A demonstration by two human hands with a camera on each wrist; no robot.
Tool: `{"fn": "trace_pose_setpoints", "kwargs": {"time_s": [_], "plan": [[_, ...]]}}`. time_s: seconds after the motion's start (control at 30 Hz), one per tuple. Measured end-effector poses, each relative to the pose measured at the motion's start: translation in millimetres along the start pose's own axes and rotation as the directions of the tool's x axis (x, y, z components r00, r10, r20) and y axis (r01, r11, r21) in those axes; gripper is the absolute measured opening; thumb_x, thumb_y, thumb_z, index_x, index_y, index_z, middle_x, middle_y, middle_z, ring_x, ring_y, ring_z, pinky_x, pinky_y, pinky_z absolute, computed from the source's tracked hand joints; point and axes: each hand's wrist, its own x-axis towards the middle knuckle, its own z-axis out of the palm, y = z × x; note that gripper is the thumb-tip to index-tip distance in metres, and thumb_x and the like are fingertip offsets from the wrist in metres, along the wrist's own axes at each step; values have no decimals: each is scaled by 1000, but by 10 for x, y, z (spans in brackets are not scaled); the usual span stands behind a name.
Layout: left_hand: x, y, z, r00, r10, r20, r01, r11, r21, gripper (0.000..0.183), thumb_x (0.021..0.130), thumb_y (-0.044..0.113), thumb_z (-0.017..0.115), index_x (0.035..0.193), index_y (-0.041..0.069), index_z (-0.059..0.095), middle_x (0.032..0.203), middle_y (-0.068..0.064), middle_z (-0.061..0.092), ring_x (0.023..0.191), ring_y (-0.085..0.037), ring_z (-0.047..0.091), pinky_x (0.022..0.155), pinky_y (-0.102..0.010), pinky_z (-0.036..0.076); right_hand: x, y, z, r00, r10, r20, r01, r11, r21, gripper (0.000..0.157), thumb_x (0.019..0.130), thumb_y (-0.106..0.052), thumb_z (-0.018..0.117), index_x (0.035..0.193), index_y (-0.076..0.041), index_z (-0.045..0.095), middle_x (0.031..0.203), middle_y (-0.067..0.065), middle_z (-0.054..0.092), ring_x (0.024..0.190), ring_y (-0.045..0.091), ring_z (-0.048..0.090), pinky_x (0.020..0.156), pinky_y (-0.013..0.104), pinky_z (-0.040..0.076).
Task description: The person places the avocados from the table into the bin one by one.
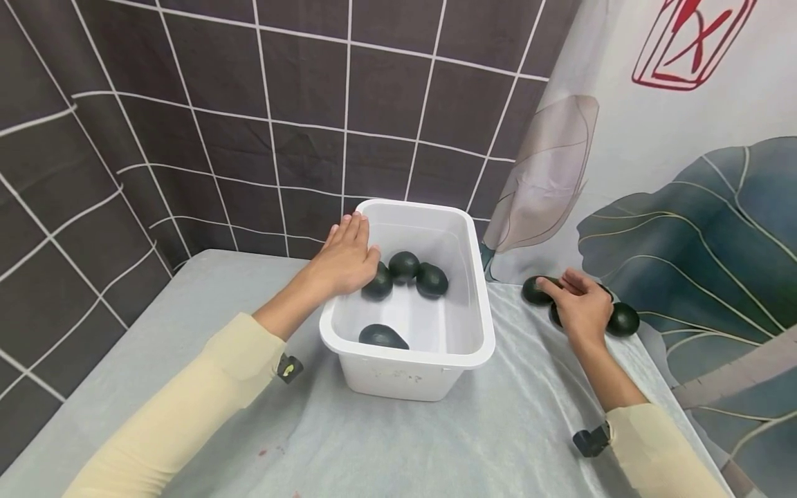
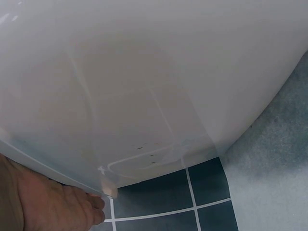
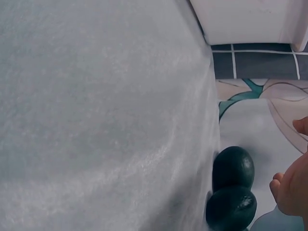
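A white plastic tub [image 1: 407, 360] stands on the cloth-covered table with several dark green avocados [image 1: 432, 281] inside it. My left hand [image 1: 345, 256] rests on the tub's left rim, its fingers straight and pointing away. To the right of the tub, another group of avocados [image 1: 623, 319] lies near the table's back right edge. Over this group hovers my right hand [image 1: 583, 304], partly covering it, with thumb and fingers apart. In the right wrist view, two avocados [image 3: 233, 168] touch each other, and the hand [image 3: 291, 187] shows beside them with nothing visible in its grasp.
A pale grey-blue cloth [image 1: 523, 415] covers the table. Behind the tub hangs a dark backdrop [image 1: 305, 83] with white grid lines. On the right is a white curtain [image 1: 623, 138] printed with large leaves. Each sleeve carries a small black device [image 1: 591, 440] near the wrist.
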Motion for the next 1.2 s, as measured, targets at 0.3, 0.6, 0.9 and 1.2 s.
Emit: {"fn": "trace_pose_setpoints", "kwargs": {"time_s": [0.3,0.6,0.9,1.2], "plan": [[-7,-2,5,1000,-3,-1,3,1000,1,79,117,40,22,178,-6,2,190,-24,-6,179,-41,-7,147,-51,-4,32,70,-28,999,40,-17,-40,999,-4,81,92,-49,93,161,-17,65,162,6,68,148,20,68,128,33,50],[-16,5,0,1000,1,0,-1,1000,-1,79,117,40,22,178,-6,3,190,-24,-6,179,-41,-8,147,-51,-5,57,157,-63,996,58,-71,-62,997,-52,78,94,-47,90,159,-14,65,159,9,68,143,20,67,128,38,50],[-14,-20,1,1000,-3,-2,3,1000,0,79,117,40,22,178,-6,2,190,-24,-6,179,-41,-7,147,-51,-4,75,253,-103,993,107,-44,-110,991,-71,84,97,-47,87,165,-8,58,166,15,61,153,33,59,134,48,44],[-1,-16,6,1000,4,-4,-4,1000,-14,80,116,40,22,178,-6,2,190,-24,-6,179,-41,-7,147,-51,-4,78,326,-136,991,118,-59,-122,989,-83,84,98,-42,86,166,-5,55,167,21,59,159,38,48,139,55,30]]}}
